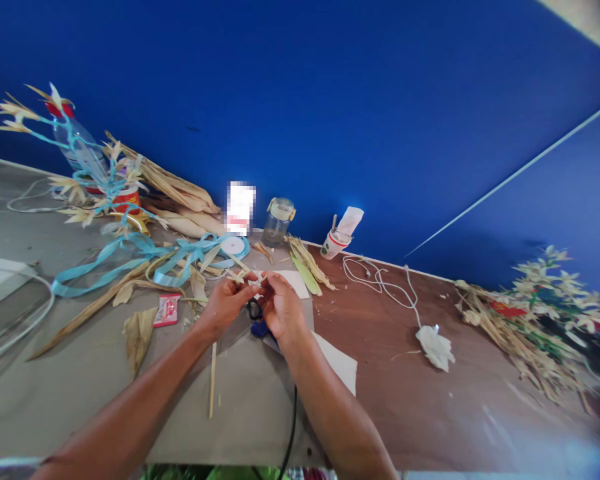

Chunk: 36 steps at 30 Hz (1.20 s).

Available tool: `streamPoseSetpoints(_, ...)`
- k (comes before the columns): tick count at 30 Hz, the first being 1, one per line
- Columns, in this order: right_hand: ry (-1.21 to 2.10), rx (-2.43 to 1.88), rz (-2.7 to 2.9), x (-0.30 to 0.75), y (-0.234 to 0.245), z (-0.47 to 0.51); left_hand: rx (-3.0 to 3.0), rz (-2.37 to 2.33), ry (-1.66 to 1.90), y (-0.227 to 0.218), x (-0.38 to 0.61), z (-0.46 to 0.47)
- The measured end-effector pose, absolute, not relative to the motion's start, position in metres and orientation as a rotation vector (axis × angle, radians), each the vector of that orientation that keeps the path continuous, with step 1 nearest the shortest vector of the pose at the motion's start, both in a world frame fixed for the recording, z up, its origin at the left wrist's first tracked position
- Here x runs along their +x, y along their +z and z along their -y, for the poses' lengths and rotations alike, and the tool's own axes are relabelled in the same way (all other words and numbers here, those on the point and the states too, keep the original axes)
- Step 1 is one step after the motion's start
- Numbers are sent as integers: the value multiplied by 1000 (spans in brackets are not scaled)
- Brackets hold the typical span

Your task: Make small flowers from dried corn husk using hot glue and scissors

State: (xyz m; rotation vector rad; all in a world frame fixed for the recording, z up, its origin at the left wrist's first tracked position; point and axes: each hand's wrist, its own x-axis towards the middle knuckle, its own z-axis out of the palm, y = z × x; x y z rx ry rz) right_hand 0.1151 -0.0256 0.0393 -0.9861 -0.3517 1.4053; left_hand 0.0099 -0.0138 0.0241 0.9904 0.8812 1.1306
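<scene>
My left hand (227, 300) and my right hand (280, 305) meet over the middle of the table, fingers pinched together on a small piece of dried corn husk (253, 280). Just below the hands lie black-handled scissors (254, 311) and a blue object (260, 329) on white paper (341, 363). A thin wooden stick (213, 379) lies under my left forearm. Blue ribbon (130, 257) runs from a spool (233, 247) toward the left.
Dried husks (180, 193) pile at the back left beside a bottle holding husk flowers (75, 150). A glass jar (277, 222), a paper cup (336, 241), a white cable (380, 280) and a husk flower bunch (530, 313) lie toward the right. A red packet (167, 310) lies left.
</scene>
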Motion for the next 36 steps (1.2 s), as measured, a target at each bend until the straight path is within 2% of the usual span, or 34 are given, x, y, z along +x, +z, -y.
streamPoseSetpoints(7,1443,-1000,349,110,39,29,1037,-910,1152,26,6,12)
streamPoseSetpoints(13,1543,-1024,208,154,46,15,1137,-821,1046,17,1,8)
streamPoseSetpoints(16,1378,-1021,207,178,52,9,1152,-822,935,18,-3,6)
streamPoseSetpoints(20,1308,-987,653,182,62,16,1203,-850,849,22,-8,4)
streamPoseSetpoints(27,1068,-1418,1524,164,61,27,1389,-855,758,26,-8,5)
streamPoseSetpoints(36,896,-1560,1821,161,60,29,1481,-821,717,9,-7,0)
